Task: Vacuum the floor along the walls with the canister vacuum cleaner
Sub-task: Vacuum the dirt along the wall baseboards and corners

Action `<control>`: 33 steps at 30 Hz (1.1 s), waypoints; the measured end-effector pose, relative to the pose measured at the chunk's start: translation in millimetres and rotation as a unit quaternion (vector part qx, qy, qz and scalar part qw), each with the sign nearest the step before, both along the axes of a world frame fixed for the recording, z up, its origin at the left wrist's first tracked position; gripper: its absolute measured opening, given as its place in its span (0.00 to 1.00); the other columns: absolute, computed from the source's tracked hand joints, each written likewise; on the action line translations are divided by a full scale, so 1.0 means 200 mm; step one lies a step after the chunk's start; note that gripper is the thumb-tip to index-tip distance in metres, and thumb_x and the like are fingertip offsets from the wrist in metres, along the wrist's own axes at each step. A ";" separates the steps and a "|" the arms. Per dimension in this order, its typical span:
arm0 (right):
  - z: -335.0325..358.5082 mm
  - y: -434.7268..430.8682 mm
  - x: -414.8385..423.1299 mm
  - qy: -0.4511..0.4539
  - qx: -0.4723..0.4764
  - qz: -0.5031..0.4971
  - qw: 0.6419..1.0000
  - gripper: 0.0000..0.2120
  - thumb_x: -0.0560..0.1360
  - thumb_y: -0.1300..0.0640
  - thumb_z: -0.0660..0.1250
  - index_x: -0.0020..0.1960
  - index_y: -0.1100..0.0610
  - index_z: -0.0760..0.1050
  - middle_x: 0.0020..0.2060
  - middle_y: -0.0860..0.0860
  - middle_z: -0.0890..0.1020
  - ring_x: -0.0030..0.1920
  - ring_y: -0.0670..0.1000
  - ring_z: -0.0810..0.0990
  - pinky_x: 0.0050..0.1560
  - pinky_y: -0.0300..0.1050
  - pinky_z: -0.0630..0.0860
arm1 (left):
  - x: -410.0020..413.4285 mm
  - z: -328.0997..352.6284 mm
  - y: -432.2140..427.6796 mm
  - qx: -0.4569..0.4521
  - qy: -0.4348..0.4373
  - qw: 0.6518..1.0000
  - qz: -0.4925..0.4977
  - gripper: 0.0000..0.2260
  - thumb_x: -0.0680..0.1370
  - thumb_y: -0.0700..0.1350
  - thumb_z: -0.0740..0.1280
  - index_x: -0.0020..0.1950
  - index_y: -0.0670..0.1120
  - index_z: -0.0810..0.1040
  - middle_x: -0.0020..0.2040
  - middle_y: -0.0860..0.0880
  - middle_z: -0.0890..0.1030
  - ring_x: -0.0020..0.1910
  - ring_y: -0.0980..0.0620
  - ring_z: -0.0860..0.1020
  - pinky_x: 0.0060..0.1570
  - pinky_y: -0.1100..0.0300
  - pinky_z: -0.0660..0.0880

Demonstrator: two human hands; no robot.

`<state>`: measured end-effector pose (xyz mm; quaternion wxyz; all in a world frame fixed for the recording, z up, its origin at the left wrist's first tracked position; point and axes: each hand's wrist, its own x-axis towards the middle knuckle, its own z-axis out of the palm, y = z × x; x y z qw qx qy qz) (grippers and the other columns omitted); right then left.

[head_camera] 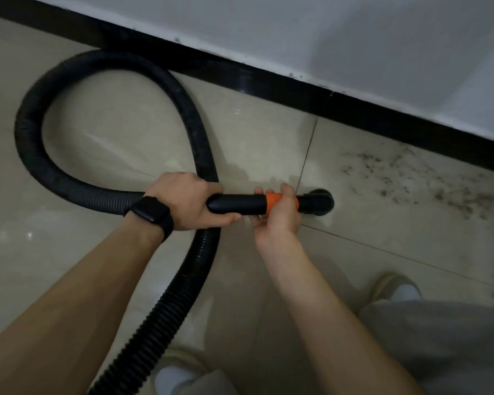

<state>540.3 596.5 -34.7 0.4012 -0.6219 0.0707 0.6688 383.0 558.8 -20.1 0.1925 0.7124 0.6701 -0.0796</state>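
A black smartwatch (150,215) with a dark, blank face is strapped round a wrist at 9 o'clock. At 4 o'clock a beige shoe (382,282) stands flat on the floor (382,238) with a white sock (407,292) showing in it. A grey trouser leg (439,346) covers its heel end. A second shoe (183,356), also beige, lies at 7 o'clock by the bottom edge. A black skirting board (268,81) runs from 11 o'clock down to 3 o'clock.

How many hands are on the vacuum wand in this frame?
2. The left hand grips the rear of the black wand, where the hose joins it. The right hand holds the orange collar just behind the nozzle. Neither is hidden.
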 end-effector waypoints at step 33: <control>-0.21 0.18 0.34 -0.033 0.069 0.020 0.997 0.04 0.76 0.64 0.65 0.48 0.59 0.70 0.28 0.52 0.72 0.25 0.52 0.71 0.30 0.46 0.76 | 0.47 -0.27 0.01 -0.058 -0.070 0.993 0.069 0.23 0.73 0.75 0.54 0.45 0.55 0.68 0.40 0.55 0.76 0.42 0.51 0.79 0.41 0.58 0.75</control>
